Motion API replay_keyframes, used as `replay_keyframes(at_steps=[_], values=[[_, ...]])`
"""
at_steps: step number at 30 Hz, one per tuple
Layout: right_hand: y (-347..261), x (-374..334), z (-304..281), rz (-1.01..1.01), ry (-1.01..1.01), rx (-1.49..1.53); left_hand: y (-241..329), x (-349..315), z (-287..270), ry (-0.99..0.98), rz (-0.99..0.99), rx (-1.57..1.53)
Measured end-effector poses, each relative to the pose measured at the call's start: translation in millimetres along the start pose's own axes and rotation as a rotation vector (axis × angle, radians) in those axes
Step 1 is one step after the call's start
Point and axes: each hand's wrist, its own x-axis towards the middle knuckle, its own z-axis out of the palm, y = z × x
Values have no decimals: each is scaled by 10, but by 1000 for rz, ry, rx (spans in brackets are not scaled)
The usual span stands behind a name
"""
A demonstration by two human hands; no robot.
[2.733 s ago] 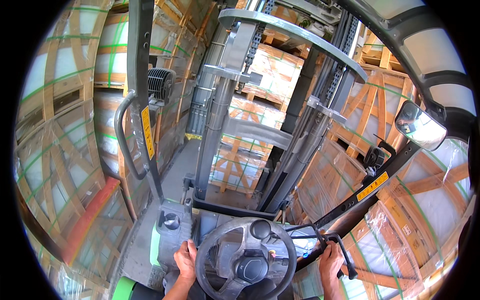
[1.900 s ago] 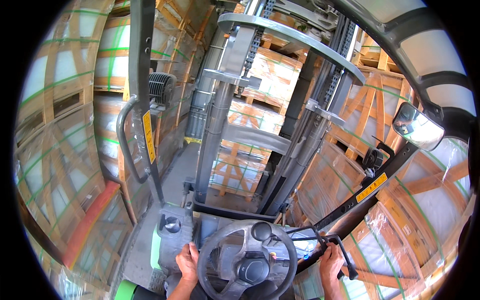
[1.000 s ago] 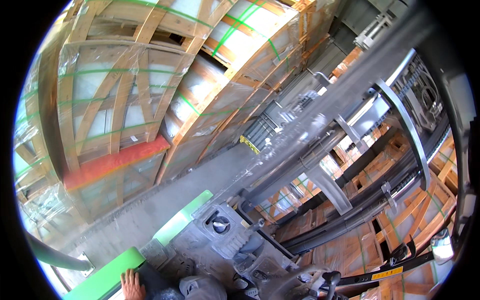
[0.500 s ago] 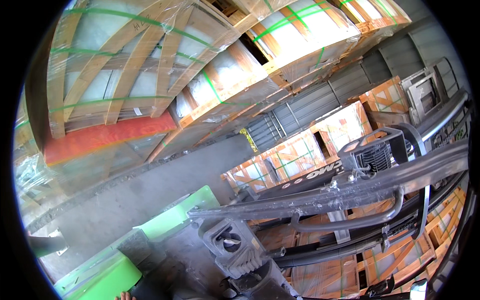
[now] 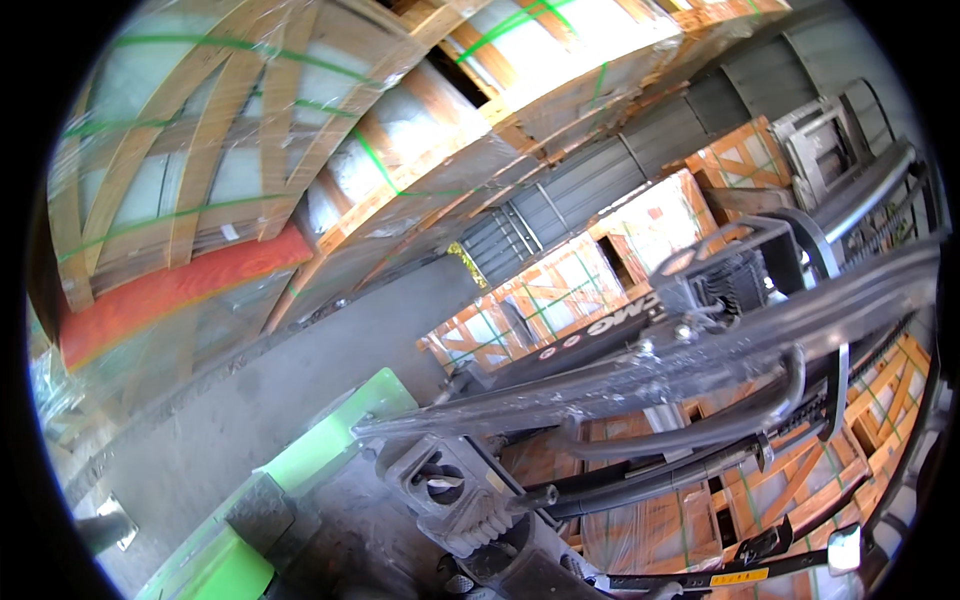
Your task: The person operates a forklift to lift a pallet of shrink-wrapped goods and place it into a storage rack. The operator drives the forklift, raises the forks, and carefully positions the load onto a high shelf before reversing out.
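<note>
Neither of my hands shows at this moment. Along the lower left runs bright green bodywork (image 5: 335,425) of a vehicle, with a second green panel (image 5: 225,570) nearer the lower edge. Beside it stands a worn grey metal housing (image 5: 438,480) with a hole in its face and ribbed bellows (image 5: 470,530) below. A long black metal beam (image 5: 600,395) slants from there up to the right. Under the beam curves a black tubular handrail (image 5: 710,420).
Stacked wooden crates (image 5: 190,140), wrapped in film and green straps, fill the upper left; a reddish board (image 5: 180,295) lies at their base. More crates (image 5: 560,290) stand beyond the beam. Grey concrete floor (image 5: 270,385) runs between them. A small mirror (image 5: 845,548) sits lower right.
The view has shifted, so the crates and green bodywork sit further left. Fingertips that showed at the lower edge by the green panel are out of the picture.
</note>
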Motion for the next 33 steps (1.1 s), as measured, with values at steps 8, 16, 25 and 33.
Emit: replay_keyframes(at_steps=[8, 16, 25, 33], values=[[-836, -283, -1319, 364, -179, 1581, 167, -105, 33, 60, 119, 81], [-1048, -449, -1581, 286, -35, 1747, 17, -290, 252, 180, 200, 200], [-997, -610, -1572, 222, 162, 1462, 2259, 618, -97, -121, -169, -610], [-958, -769, -1507, 239, 187, 1401, 3959, 1104, -222, 28, 272, -875]])
